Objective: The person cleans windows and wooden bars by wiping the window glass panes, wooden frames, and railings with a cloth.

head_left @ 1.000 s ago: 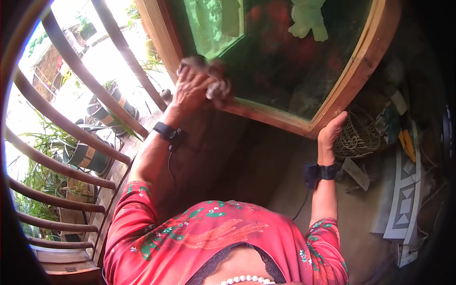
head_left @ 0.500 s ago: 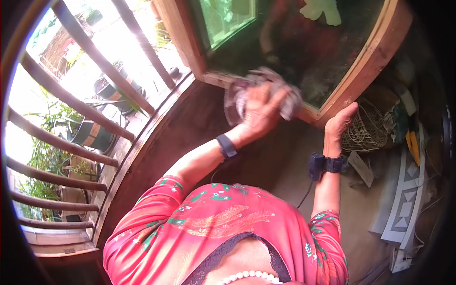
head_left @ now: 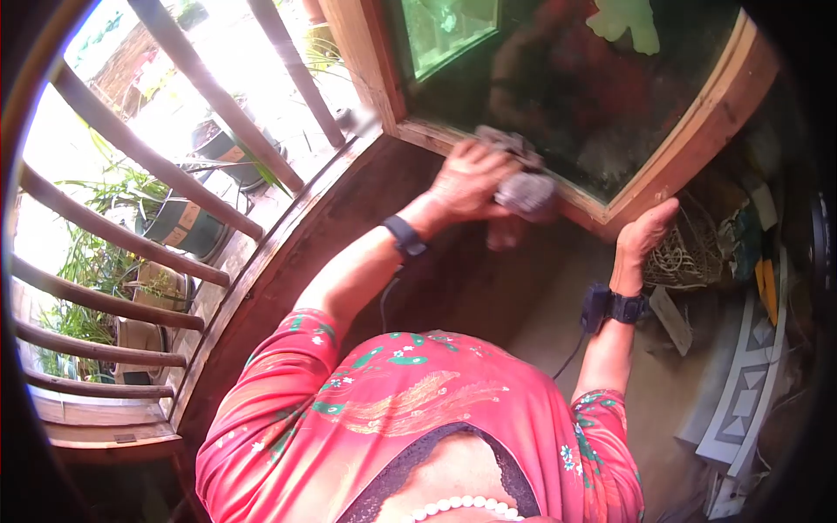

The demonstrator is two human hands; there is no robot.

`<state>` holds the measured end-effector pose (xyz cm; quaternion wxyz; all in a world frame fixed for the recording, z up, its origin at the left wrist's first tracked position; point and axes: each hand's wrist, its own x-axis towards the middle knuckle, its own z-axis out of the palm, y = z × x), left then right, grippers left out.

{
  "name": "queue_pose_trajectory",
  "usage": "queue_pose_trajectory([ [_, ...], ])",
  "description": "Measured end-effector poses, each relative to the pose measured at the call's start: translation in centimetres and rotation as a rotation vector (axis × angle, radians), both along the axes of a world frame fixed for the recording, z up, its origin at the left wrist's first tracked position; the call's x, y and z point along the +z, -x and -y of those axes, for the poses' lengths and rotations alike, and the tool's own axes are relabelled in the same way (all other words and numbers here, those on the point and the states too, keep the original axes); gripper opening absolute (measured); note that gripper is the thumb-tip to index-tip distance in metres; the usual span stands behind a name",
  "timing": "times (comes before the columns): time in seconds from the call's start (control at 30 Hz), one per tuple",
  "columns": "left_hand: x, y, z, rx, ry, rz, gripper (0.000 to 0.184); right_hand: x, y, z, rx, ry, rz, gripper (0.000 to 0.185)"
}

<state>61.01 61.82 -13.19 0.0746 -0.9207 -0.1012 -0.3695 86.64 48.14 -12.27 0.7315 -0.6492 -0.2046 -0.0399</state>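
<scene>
My left hand (head_left: 473,181) is closed around a crumpled greyish cloth (head_left: 527,192), which lies against the lower rail of a wooden-framed window (head_left: 697,131). Part of the cloth overlaps the lower edge of the dark glass (head_left: 593,122). At the window's lower right corner, my right hand (head_left: 645,230) grips the frame from the side; most of its fingers are hidden. A yellow-green leaf-like shape (head_left: 629,24) shows on the glass, along with reflections.
Wooden bars (head_left: 157,139) line the left side, with potted plants (head_left: 185,213) beyond them. A wooden ledge (head_left: 253,279) runs below the bars. At right are a tangle of cord (head_left: 684,244), an orange-handled tool (head_left: 766,289) and a patterned white strip (head_left: 748,383).
My left hand has shifted slightly along the lower rail, and the cloth now bunches on its right side. My right hand stays at the frame's corner. The whole view has shifted a little.
</scene>
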Motion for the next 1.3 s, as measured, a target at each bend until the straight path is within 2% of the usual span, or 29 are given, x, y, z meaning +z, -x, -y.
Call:
queue_pose_trajectory([
  [0.07,0.1,3.0,-1.9,0.140,-0.025,0.079,0.064,-0.3,-0.4,-0.1,0.004,0.000,0.091,0.057],
  [0.13,-1.7,5.8,-5.0,0.405,-0.043,0.131,0.062,0.4,-0.1,0.1,0.041,-0.013,0.073,0.054],
  [0.2,-0.9,8.0,-6.1,0.599,-0.148,0.151,0.060,0.5,0.1,0.0,0.016,-0.044,0.146,0.052],
  [0.23,-0.4,7.3,-5.7,0.584,-0.146,0.151,0.060,0.6,0.4,-0.1,0.000,-0.077,0.136,0.051],
  [0.3,1.1,5.8,-4.0,0.735,0.265,0.115,0.050,1.1,1.2,0.2,-0.008,-0.077,0.103,0.048],
  [0.33,2.1,4.7,-2.8,0.722,0.265,0.119,0.050,1.3,1.3,0.4,-0.005,-0.063,0.119,0.047],
  [0.4,4.0,2.2,-0.6,0.529,0.536,0.458,0.056,1.3,1.3,0.8,0.019,-0.035,0.126,0.044],
  [0.47,5.7,0.3,0.5,0.404,0.602,0.533,0.061,1.3,1.7,0.4,-0.007,-0.109,0.115,0.041],
  [0.53,8.5,-1.7,1.9,0.057,0.626,0.812,0.065,2.0,2.0,0.6,0.008,-0.160,0.086,0.038],
  [0.57,10.3,-2.6,2.5,0.089,0.524,0.798,0.065,1.7,1.7,0.5,0.065,-0.194,0.090,0.036],
  [0.63,14.1,-5.5,3.1,-0.060,0.269,0.893,0.063,1.5,1.6,0.3,0.175,-0.306,0.072,0.033],
  [0.67,16.6,-7.2,3.7,-0.127,0.142,0.942,0.062,1.5,1.3,0.5,0.167,-0.309,0.076,0.033],
  [0.73,21.7,-10.5,2.3,-0.298,-0.101,0.858,0.070,1.6,0.7,0.9,0.192,-0.193,0.222,0.033],
  [0.8,25.2,-13.2,4.5,-0.305,-0.306,0.812,0.065,2.1,1.2,1.0,0.153,-0.190,0.249,0.033],
  [0.83,25.5,-13.4,5.4,-0.178,-0.342,0.702,0.063,2.0,1.2,1.0,0.140,-0.180,0.260,0.033],
  [0.93,23.3,-14.6,4.9,-0.044,-0.266,0.627,0.062,2.5,1.6,1.0,0.138,-0.181,0.252,0.036],
  [0.97,21.8,-14.3,5.2,0.060,-0.345,0.575,0.063,2.5,1.7,0.8,0.146,-0.214,0.222,0.036],
  [1.0,20.2,-14.0,5.2,0.055,-0.340,0.569,0.063,2.5,1.6,0.6,0.157,-0.243,0.192,0.037],
  [1.07,16.3,-13.8,4.5,-0.151,-0.323,0.520,0.063,2.0,0.6,0.2,0.187,-0.232,0.155,0.037],
  [1.17,9.4,-13.1,3.7,-0.115,-0.310,0.330,0.055,1.5,-0.8,-0.3,0.243,-0.188,0.072,0.038],
  [1.23,5.2,-11.4,3.8,-0.128,-0.256,0.094,0.049,1.7,-0.6,-0.5,0.266,-0.151,0.023,0.039],
  [1.3,3.2,-10.3,4.1,-0.212,-0.215,0.001,0.050,2.6,0.0,-0.4,0.129,-0.086,0.071,0.039],
])
